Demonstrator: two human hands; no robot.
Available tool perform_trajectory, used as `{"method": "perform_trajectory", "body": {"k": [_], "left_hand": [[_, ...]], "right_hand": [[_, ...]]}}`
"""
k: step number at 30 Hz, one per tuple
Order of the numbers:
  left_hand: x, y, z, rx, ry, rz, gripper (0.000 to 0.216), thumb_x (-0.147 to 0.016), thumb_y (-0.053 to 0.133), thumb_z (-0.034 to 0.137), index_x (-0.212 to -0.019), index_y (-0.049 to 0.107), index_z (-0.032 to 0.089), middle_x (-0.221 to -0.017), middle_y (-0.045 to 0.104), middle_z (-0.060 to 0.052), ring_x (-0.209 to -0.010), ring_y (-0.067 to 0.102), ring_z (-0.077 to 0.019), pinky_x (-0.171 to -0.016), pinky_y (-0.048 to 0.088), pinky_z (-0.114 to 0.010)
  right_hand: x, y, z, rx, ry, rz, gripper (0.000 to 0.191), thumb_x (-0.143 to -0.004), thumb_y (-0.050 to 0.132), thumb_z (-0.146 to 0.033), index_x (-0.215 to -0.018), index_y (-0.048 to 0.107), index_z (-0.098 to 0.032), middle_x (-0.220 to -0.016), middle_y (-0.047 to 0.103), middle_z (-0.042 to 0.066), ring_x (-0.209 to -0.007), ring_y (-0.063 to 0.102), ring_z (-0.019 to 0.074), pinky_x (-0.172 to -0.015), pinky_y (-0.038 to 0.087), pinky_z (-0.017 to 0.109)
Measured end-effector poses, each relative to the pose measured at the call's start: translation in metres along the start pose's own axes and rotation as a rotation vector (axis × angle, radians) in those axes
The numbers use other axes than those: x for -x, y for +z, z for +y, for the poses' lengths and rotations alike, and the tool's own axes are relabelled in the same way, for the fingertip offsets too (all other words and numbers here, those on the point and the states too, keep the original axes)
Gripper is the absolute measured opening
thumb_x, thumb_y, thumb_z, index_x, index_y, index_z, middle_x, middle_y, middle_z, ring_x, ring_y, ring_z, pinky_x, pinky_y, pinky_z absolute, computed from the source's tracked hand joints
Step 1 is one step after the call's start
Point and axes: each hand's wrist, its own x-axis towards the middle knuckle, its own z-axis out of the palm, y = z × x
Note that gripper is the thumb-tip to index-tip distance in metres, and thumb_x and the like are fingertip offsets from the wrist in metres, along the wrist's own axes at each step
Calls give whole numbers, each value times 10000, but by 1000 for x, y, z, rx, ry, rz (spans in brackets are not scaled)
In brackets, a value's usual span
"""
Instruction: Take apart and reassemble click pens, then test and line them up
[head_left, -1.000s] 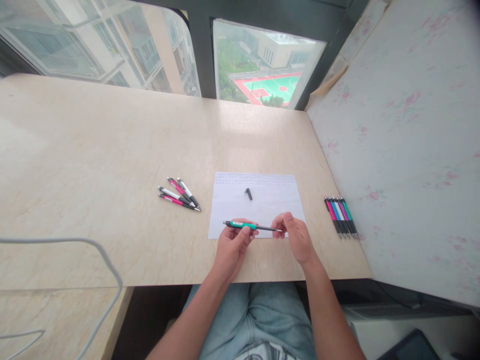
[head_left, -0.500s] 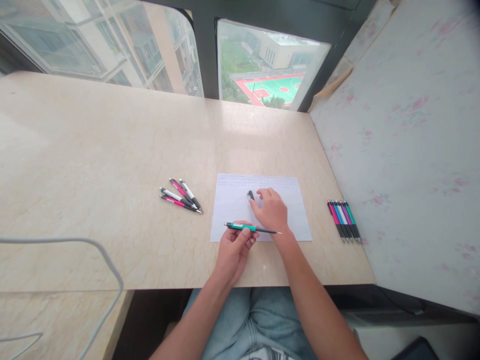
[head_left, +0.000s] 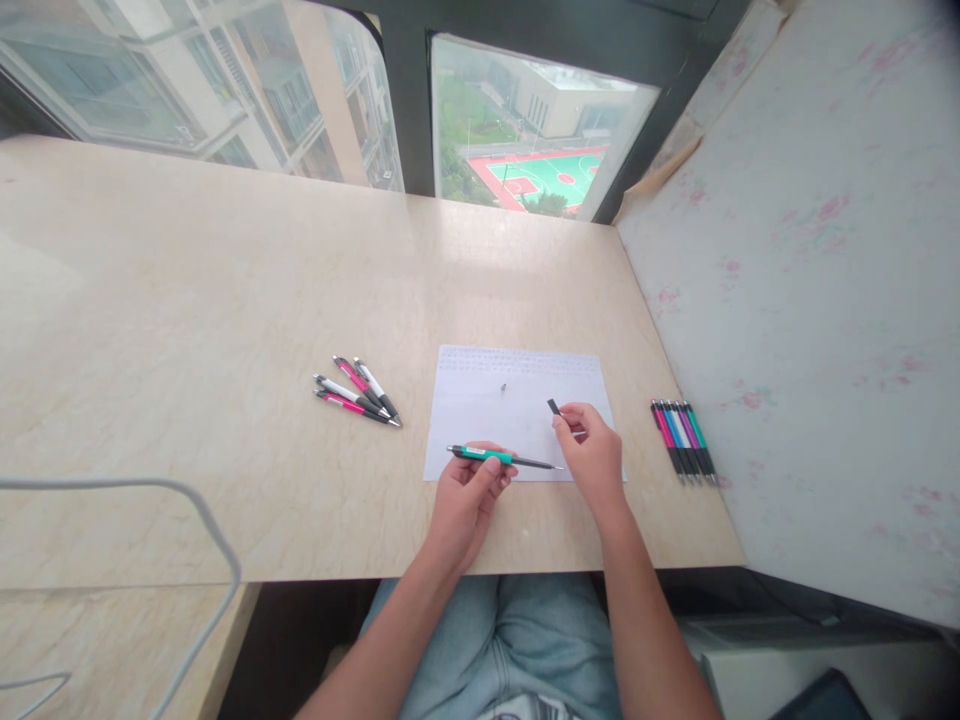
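Note:
My left hand (head_left: 469, 490) is closed round a green pen (head_left: 487, 454) with its front grip section removed, so the thin dark refill sticks out to the right. My right hand (head_left: 592, 450) pinches a small black pen piece (head_left: 553, 406) just above and right of the refill tip. Both hands hover over a white sheet of paper (head_left: 480, 400) on the beige table (head_left: 225, 300). A tiny grey part (head_left: 503, 386) lies on the sheet.
Several pink and white pens (head_left: 358, 390) lie left of the sheet. A row of several coloured pens (head_left: 684, 435) lies near the table's right edge beside a flowered wall panel (head_left: 810, 300). A grey cable (head_left: 150, 540) loops at the lower left. Windows run along the far edge.
My right hand left the refill tip, reached to the middle of the sheet, picked up the black piece and brought it back near the pen. My left hand stayed put.

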Motion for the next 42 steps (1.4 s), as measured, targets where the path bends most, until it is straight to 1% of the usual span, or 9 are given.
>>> {"method": "perform_trajectory", "body": {"k": [5, 12, 16, 22, 27, 30, 35, 38, 42], "left_hand": [[1, 1, 0, -14, 20, -23, 215, -721, 822, 247, -882, 707, 162, -873, 741, -46, -731, 672, -118, -731, 522, -236], [2, 1, -1, -80, 56, -40, 198, -735, 809, 249, -881, 706, 163, -891, 744, -54, -738, 670, -125, -761, 523, -262], [-1, 0, -3, -88, 68, -22, 212, -739, 806, 251, -903, 703, 166, -896, 745, -56, -736, 669, -124, -742, 512, -257], [-1, -1, -3, -110, 90, 0, 223, -740, 806, 257, -913, 702, 163, -884, 746, -55, -727, 670, -128, -729, 506, -256], [-2, -1, -4, -110, 89, -15, 209, -743, 805, 252, -905, 706, 163, -891, 747, -51, -732, 667, -120, -742, 505, -254], [-2, -2, -4, -111, 90, -4, 218, -744, 804, 263, -911, 705, 163, -889, 746, -56, -728, 663, -123, -742, 506, -264], [-2, -2, -4, -108, 86, -1, 230, -737, 810, 275, -909, 707, 162, -873, 742, -54, -723, 657, -119, -726, 505, -257], [-2, -1, -4, -108, 83, 8, 223, -729, 815, 274, -892, 708, 166, -854, 740, -47, -714, 658, -119, -719, 507, -255], [-2, -1, -4, -116, 82, 1, 234, -722, 820, 275, -899, 708, 171, -880, 743, -48, -722, 663, -121, -741, 514, -264]], "right_hand": [[19, -6, 18, -90, -22, 5, 232, -881, 562, -357, -961, 685, -178, -869, 726, 71, -780, 660, 208, -731, 518, 334], [19, -4, 20, -110, -85, -39, 219, -871, 562, -343, -941, 692, -182, -870, 728, 68, -776, 658, 208, -727, 518, 334], [18, -7, 19, -175, -55, -77, 241, -866, 567, -378, -932, 696, -185, -850, 728, 67, -773, 664, 210, -728, 527, 340], [22, -6, 16, -253, 29, -56, 257, -854, 584, -395, -936, 695, -178, -817, 725, 64, -771, 668, 215, -724, 530, 339], [25, -6, 12, -268, 41, -70, 237, -847, 603, -379, -936, 693, -178, -830, 721, 64, -772, 662, 209, -739, 524, 342], [28, -15, 12, -335, 39, -88, 233, -841, 623, -385, -938, 691, -185, -875, 717, 74, -821, 658, 215, -735, 533, 341], [43, -39, 14, -435, 45, -122, 214, -841, 661, -382, -953, 690, -203, -936, 705, 77, -849, 651, 215, -725, 544, 334], [51, -49, 12, -437, 8, -145, 176, -852, 660, -354, -952, 688, -213, -939, 694, 66, -877, 648, 215, -761, 544, 336], [52, -54, 4, -388, -53, -182, 122, -871, 639, -312, -943, 684, -224, -928, 680, 52, -858, 634, 198, -726, 538, 310]]}}
